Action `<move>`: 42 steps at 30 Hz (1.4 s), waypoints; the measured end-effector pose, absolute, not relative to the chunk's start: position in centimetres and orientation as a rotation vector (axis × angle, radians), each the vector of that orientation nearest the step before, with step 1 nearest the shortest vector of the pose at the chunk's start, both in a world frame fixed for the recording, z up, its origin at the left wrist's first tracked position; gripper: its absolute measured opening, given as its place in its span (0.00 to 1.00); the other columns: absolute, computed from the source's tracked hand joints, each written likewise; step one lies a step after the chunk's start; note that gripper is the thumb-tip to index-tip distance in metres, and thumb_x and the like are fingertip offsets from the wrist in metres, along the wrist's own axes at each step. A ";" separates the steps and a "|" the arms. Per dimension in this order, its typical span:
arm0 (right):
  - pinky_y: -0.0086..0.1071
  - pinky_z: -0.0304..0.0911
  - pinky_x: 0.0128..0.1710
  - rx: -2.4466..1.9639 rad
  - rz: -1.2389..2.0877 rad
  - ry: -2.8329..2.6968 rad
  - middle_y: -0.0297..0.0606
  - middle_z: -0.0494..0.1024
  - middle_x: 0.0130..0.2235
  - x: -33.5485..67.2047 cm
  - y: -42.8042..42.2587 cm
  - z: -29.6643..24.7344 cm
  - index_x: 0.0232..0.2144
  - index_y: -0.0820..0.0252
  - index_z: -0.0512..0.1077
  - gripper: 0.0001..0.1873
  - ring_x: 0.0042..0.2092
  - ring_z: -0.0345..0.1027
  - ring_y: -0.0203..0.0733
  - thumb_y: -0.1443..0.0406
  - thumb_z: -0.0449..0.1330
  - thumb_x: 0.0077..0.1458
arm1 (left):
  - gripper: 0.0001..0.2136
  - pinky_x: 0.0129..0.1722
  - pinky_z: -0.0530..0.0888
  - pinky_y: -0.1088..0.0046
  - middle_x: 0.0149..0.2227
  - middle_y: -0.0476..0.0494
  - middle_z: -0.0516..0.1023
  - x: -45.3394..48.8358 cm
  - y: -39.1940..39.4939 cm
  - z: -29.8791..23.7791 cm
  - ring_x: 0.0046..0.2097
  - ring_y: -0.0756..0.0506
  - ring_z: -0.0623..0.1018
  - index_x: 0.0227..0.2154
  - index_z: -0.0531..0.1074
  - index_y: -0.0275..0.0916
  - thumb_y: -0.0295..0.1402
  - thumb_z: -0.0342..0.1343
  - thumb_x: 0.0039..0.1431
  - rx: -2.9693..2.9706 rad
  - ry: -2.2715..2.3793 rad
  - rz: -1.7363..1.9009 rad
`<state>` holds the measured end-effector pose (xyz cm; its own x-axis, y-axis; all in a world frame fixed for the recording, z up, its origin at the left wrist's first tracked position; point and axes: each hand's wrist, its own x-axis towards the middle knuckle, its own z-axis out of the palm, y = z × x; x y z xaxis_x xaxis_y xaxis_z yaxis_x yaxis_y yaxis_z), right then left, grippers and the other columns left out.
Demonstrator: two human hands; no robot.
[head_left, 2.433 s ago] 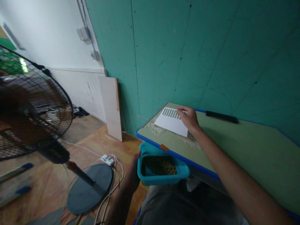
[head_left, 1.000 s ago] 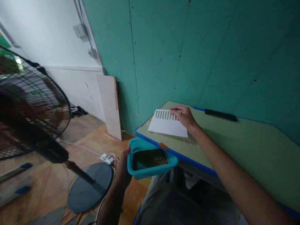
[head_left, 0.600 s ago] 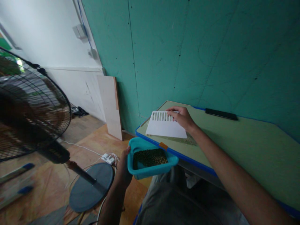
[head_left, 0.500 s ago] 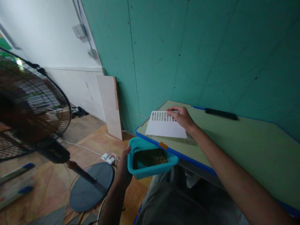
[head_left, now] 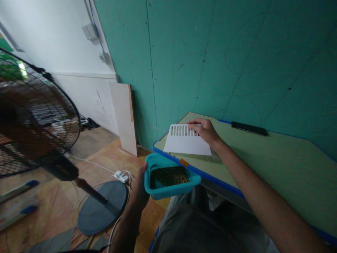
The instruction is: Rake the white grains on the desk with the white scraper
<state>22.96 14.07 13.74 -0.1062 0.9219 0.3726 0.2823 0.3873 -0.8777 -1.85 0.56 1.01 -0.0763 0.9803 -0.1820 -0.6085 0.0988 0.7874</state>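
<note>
My left hand grips the left end of a turquoise plastic tub, thumb over the rim. Dark green beans and paler yellowish beans lie inside it. The tub is just below the near edge of the table. With the fingers of my right hand I hold a white scraper by its slotted upper edge. Its blade is tilted, with the lower edge at the pale green tabletop. Small bits are scattered on the tabletop right of the blade.
A black bar-shaped object lies at the table's back edge by the green wall. To the left stands a fan on a round base. A power strip and cables lie on the floor near a leaning board.
Hardly anything differs. The view has shifted slightly; both hands keep hold of the tub and the scraper in nearly the same places.
</note>
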 end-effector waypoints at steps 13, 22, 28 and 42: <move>0.32 0.55 0.25 -1.169 0.805 -1.636 0.35 0.76 0.26 25.4 14.4 15.2 0.31 0.61 0.81 0.12 0.24 0.60 0.34 0.60 0.65 0.44 | 0.20 0.52 0.76 0.62 0.38 0.42 0.87 -1.7 0.5 1.2 0.49 0.34 0.83 0.41 0.83 0.35 0.48 0.65 0.55 0.589 0.856 1.419; 0.31 0.54 0.26 -1.237 0.808 -1.644 0.34 0.75 0.25 28.4 14.6 15.5 0.32 0.62 0.81 0.13 0.26 0.60 0.34 0.60 0.66 0.43 | 0.21 0.53 0.76 0.61 0.39 0.42 0.87 -1.8 0.7 0.7 0.48 0.35 0.84 0.42 0.82 0.36 0.49 0.66 0.55 0.561 0.843 1.421; 0.31 0.55 0.26 -1.229 0.835 -1.692 0.36 0.77 0.27 28.6 14.6 15.5 0.32 0.61 0.82 0.13 0.27 0.62 0.35 0.60 0.65 0.45 | 0.20 0.53 0.76 0.61 0.40 0.42 0.87 -1.7 0.6 0.8 0.49 0.35 0.84 0.42 0.83 0.36 0.48 0.65 0.57 0.555 0.832 1.415; 0.31 0.54 0.27 -1.151 0.867 -1.687 0.34 0.76 0.26 28.1 14.2 15.8 0.33 0.61 0.82 0.14 0.26 0.62 0.35 0.59 0.66 0.45 | 0.19 0.55 0.75 0.60 0.39 0.42 0.87 -1.7 0.3 0.9 0.51 0.34 0.83 0.41 0.82 0.36 0.48 0.64 0.58 0.556 0.839 1.393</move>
<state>28.08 14.23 15.77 -0.1721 0.9439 0.2817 0.3210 0.3241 -0.8899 -1.71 0.35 0.90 -0.0272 0.9828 -0.1824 -0.6207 0.1265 0.7738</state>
